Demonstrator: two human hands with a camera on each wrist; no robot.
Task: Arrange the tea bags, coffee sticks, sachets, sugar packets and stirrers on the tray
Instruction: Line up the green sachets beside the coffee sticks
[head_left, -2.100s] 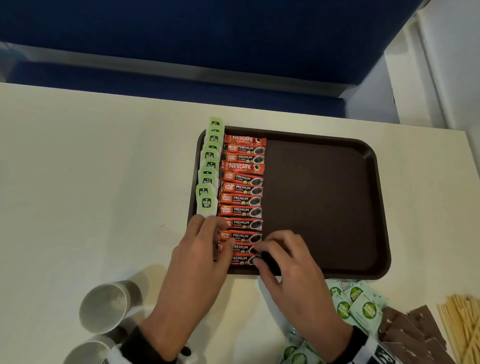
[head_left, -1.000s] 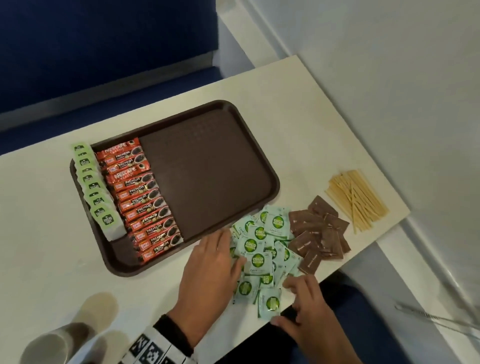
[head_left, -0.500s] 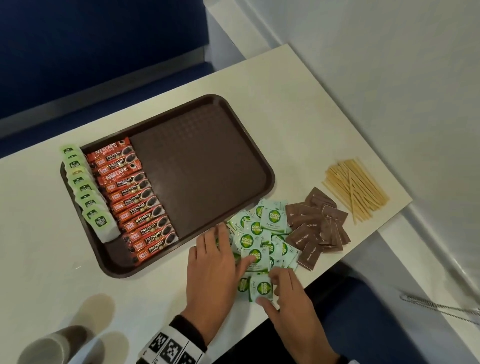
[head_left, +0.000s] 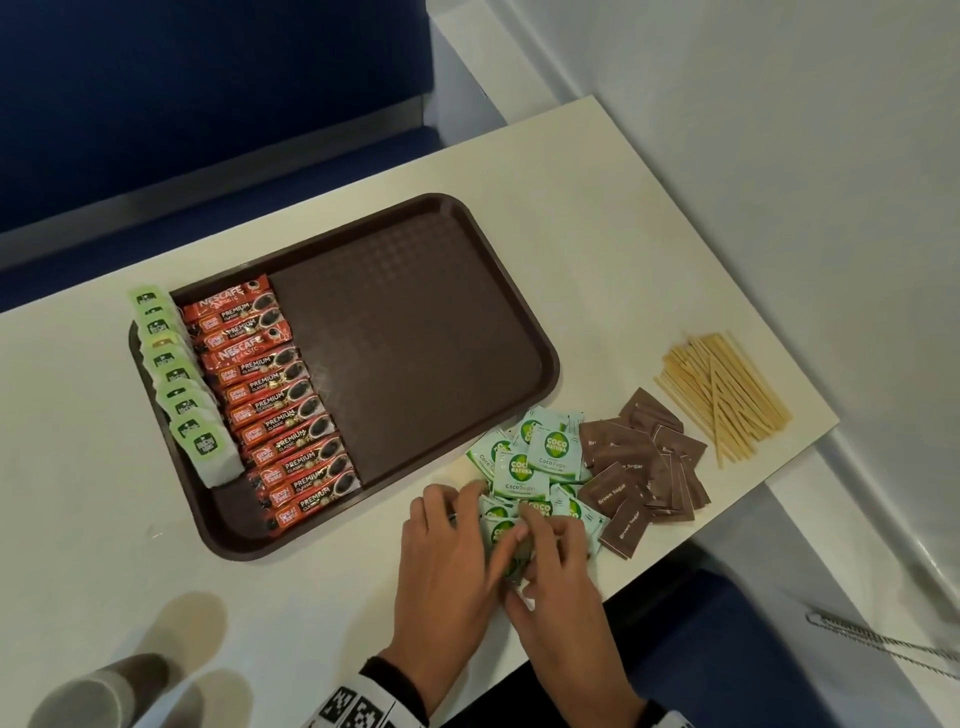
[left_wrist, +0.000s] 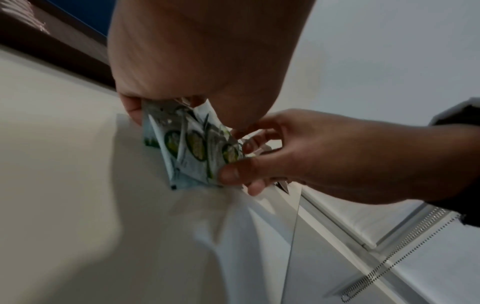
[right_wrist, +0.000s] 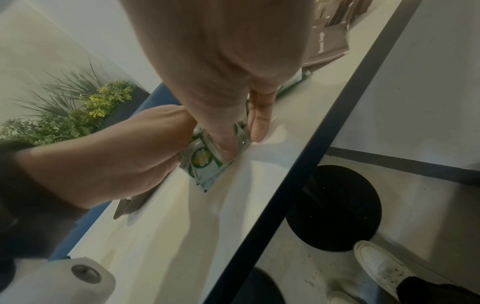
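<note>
A brown tray (head_left: 415, 332) carries green-tagged tea bags (head_left: 182, 384) along its left edge and a row of red coffee sticks (head_left: 275, 405) beside them; its right half is bare. Off the tray's near right corner lies a pile of green sachets (head_left: 545, 457), then brown sugar packets (head_left: 639, 467) and wooden stirrers (head_left: 722, 389). My left hand (head_left: 457, 525) and right hand (head_left: 550, 540) meet at the pile's near end. Together they grip a small fanned stack of green sachets (left_wrist: 192, 144), which also shows in the right wrist view (right_wrist: 207, 162).
Two pale cups (head_left: 98, 696) stand at the near left of the white table (head_left: 597, 234). The table's near edge runs just behind my wrists, and its right edge lies just past the stirrers. A blue bench (head_left: 208, 104) lies beyond the table.
Both hands left the coffee sticks on the tray and moved right to the sachet pile. They have since closed together round a few green sachets.
</note>
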